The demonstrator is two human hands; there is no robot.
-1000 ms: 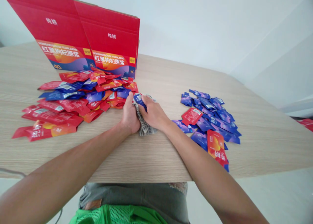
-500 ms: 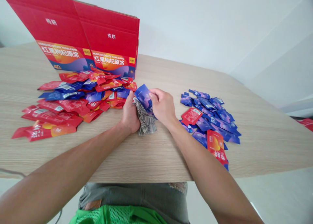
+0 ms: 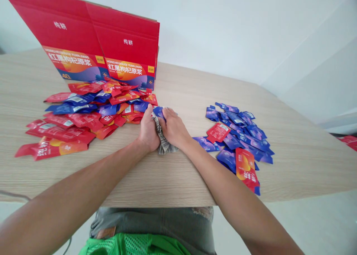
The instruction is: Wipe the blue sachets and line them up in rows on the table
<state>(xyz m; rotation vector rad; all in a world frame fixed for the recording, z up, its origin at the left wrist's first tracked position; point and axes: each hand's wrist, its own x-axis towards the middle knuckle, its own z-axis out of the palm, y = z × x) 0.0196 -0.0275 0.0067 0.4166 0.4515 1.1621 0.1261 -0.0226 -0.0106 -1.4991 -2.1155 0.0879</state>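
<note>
Both hands meet over the middle of the table. My left hand (image 3: 150,130) is closed around a grey striped cloth (image 3: 166,147), its thumb up along the top edge. A blue pouch (image 3: 158,112) lies against the cloth, mostly covered by my right hand (image 3: 174,128), which presses over it with fingers bent. Only the pouch's upper corner shows between the two thumbs. Close to my left hand is a heap of red and blue pouches (image 3: 106,110). Right of my hands lies a second group of mostly blue pouches (image 3: 242,130), with a red pouch (image 3: 218,132) on top.
A red printed cardboard box (image 3: 122,43) stands at the back left, behind the heap. The wooden table (image 3: 167,188) ends just in front of my body. A cable (image 3: 13,195) runs by the left edge, and a white wall (image 3: 223,32) rises behind.
My right hand has moved left and slightly down, from pinching the pouch's right side to covering it against the cloth. My left hand stays in place with the cloth.
</note>
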